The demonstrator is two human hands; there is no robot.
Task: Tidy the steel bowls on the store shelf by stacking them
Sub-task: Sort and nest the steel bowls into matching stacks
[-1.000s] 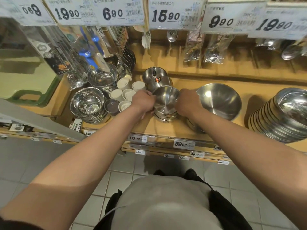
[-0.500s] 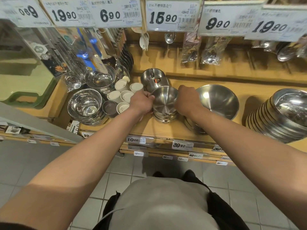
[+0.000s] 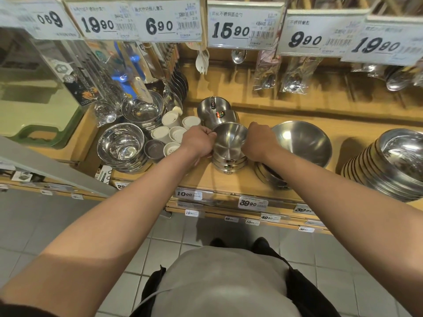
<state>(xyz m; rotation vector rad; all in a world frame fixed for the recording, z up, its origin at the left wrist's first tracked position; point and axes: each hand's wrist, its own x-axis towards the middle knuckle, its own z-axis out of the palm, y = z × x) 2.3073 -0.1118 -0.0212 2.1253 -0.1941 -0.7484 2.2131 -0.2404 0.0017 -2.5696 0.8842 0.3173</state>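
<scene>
A small stack of matte steel bowls point(image 3: 229, 145) stands on the wooden shelf point(image 3: 201, 177) in the middle. My left hand point(image 3: 198, 143) grips the left rim of the top bowl and my right hand point(image 3: 259, 141) grips its right rim, fingers curled on both. Just behind the stack lie two more small steel bowls point(image 3: 217, 113) with stickers, tilted toward me. To the right stands a larger stack with a wide steel bowl point(image 3: 302, 143) on top.
A tall leaning stack of steel bowls point(image 3: 389, 163) fills the far right. Shiny bowls point(image 3: 121, 145) and small white cups point(image 3: 170, 131) crowd the left. Packaged utensils hang behind under price tags. The shelf's front edge carries price labels above a tiled floor.
The top bowl has sunk lower onto the stack between my hands. Both hands keep their grip on its rim.
</scene>
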